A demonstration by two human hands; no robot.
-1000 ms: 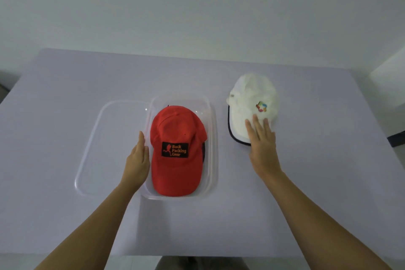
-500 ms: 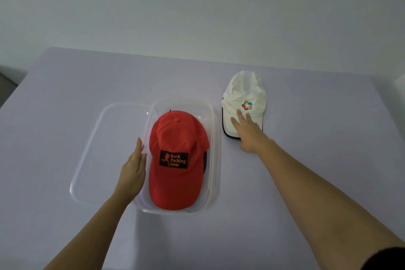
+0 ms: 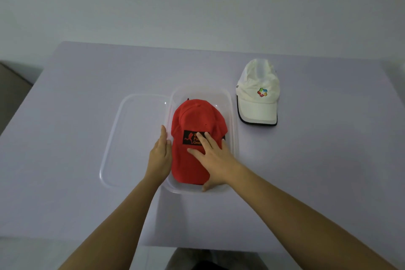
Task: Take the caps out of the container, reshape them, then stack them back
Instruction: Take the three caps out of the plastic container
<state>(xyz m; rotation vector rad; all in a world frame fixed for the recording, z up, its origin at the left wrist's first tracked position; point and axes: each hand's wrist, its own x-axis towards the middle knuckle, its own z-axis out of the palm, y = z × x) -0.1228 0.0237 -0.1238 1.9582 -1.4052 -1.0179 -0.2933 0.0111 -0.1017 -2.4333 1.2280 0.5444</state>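
Resting on red cap (image 3: 192, 116), right hand (image 3: 213, 156) half-covers patch (image 3: 189, 138) — "Gea" legible.

Right hand (image 3: 213, 160) lies spread on the red cap (image 3: 192, 116) inside the clear container (image 3: 232, 103). Left hand (image 3: 158, 158) rests flat against the container's left wall. White cap (image 3: 257, 94) sits just right of the container.

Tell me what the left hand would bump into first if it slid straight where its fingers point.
Probably nothing. The left hand lies along the left wall of the clear container, fingers pointing away, so it would slide beside that wall and the lid, then onto bare table. Depth is unclear.
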